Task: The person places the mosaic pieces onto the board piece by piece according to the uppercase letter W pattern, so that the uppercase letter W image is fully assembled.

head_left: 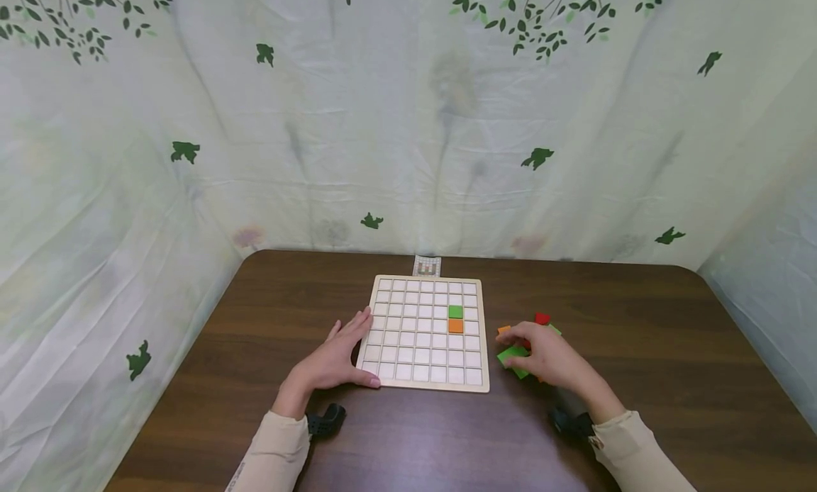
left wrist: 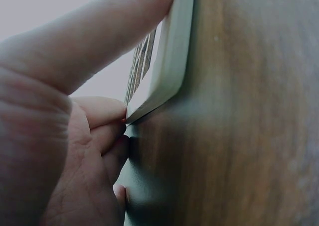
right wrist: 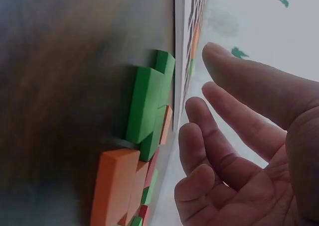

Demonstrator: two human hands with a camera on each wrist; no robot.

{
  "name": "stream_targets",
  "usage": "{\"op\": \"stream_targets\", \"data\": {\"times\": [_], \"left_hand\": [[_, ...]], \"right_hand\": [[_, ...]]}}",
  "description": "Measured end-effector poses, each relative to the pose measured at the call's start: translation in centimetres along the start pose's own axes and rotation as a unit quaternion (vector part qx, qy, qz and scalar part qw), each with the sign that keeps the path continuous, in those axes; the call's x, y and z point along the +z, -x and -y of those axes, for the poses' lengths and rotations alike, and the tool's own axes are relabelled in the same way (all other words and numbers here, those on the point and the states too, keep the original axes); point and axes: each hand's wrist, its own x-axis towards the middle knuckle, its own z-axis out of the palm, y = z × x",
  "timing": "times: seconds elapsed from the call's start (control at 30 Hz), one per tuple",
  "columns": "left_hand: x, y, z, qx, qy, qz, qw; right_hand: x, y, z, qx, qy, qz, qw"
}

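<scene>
Your left hand is spread wide along the near-left part of the pale gridded board, its fingers reaching up the side edge and its thumb lying over the nearest corner. The board lies flat on the brown counter between your two hands, right beside the left one. Two coloured squares sit on it, toward your right hand: a green square and, touching it on the side nearer you, an orange square. Your right hand hovers off the board's right side with relaxed fingers, thumb well apart from them. Around and below it are loose pieces bunched together, some overlapping: a green piece by your thumb, an orange piece by your fingertips, and a red piece just beyond your knuckles. A small printed card lies past the board's far edge, beyond both hands.
</scene>
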Motion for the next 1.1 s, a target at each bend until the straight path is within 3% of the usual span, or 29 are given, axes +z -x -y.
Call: {"op": "stream_targets", "data": {"times": [0.33,0.77,1.1], "left_hand": [[-0.13,-0.11,-0.13,-0.004,0.0,0.001,1.0],[-0.23,-0.2,-0.13,-0.003,-0.001,0.0,1.0],[0.0,-0.03,0.04,0.001,-0.006,0.0,1.0]], "right_hand": [[0.34,0.29,-0.07,-0.002,0.01,0.01,0.9999],[0.52,0.07,0.18,-0.028,0.091,0.002,0.9955],[0.74,0.09,0.2,-0.018,0.093,0.009,0.9954]]}}
